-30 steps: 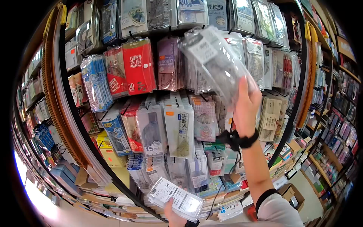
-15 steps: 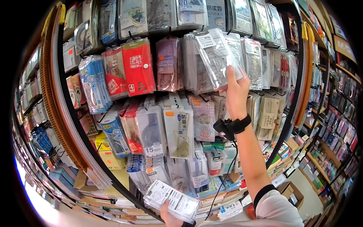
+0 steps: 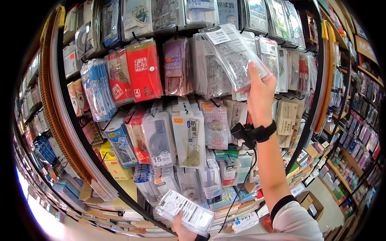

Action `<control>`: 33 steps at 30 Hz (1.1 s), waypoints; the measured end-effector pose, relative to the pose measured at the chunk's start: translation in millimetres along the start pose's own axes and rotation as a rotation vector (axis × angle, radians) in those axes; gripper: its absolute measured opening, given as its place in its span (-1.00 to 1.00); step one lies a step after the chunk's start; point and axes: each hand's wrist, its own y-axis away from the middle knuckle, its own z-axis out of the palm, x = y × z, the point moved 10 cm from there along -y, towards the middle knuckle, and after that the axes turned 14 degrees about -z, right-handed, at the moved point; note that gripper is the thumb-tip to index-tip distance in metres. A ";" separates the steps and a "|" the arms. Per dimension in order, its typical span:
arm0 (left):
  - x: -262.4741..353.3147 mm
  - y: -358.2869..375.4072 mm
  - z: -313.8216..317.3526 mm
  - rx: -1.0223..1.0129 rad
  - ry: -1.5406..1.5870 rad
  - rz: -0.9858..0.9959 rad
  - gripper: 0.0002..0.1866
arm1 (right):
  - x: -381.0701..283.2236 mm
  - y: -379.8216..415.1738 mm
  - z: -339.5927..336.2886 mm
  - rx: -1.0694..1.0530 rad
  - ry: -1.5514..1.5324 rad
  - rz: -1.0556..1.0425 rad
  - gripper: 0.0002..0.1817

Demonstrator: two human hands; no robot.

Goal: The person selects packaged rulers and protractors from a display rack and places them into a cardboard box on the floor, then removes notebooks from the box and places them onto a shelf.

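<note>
right hand: raised at the upper right of the rack, right hand point(image 3: 262, 90) clamped on the lower right end of a clear pack, thumb on its face
upper pack: clear pack point(image 3: 231, 52), see-through, white label near its top end, tilted, top leaning left, in front of the row of hanging clear packs point(image 3: 205, 72); touching them or not, cannot tell
left hand: low, bottom centre, left hand point(image 3: 184, 227) closed on white-faced packs point(image 3: 185, 213), thumb on top; packs slanted, printed side up, exact count unclear
right wrist: black strap point(image 3: 263, 131) with small black device point(image 3: 243, 134), black cable point(image 3: 244, 180) running down from it
sleeve: white sleeve point(image 3: 295, 221), black cuff
left of upper pack: purple pack point(image 3: 175, 66), then red packet point(image 3: 144, 70) with white button, then blue packs point(image 3: 96, 90), all hanging
row below: pack marked 15 point(image 3: 161, 140), orange-tagged pack point(image 3: 189, 138), pink patterned pack point(image 3: 216, 128), the last below and left of the right hand
lower left: yellow pack point(image 3: 116, 164) behind the slanted black rack post point(image 3: 114, 180)
lower right: open cardboard box point(image 3: 309, 205) beyond the sleeve, near floor level
</note>
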 end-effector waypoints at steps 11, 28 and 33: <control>-3.9 -2.2 8.8 -0.030 0.020 0.009 -0.42 | -2.5 20.7 14.2 -0.068 0.158 -0.003 -0.63; 22.0 -11.3 38.9 -0.127 0.030 -0.010 -0.49 | -31.7 300.9 55.0 -1.373 0.185 0.086 -0.12; 42.5 -3.6 73.8 -0.208 -0.111 0.111 -0.54 | -0.5 288.0 30.9 -1.255 0.157 0.526 -0.37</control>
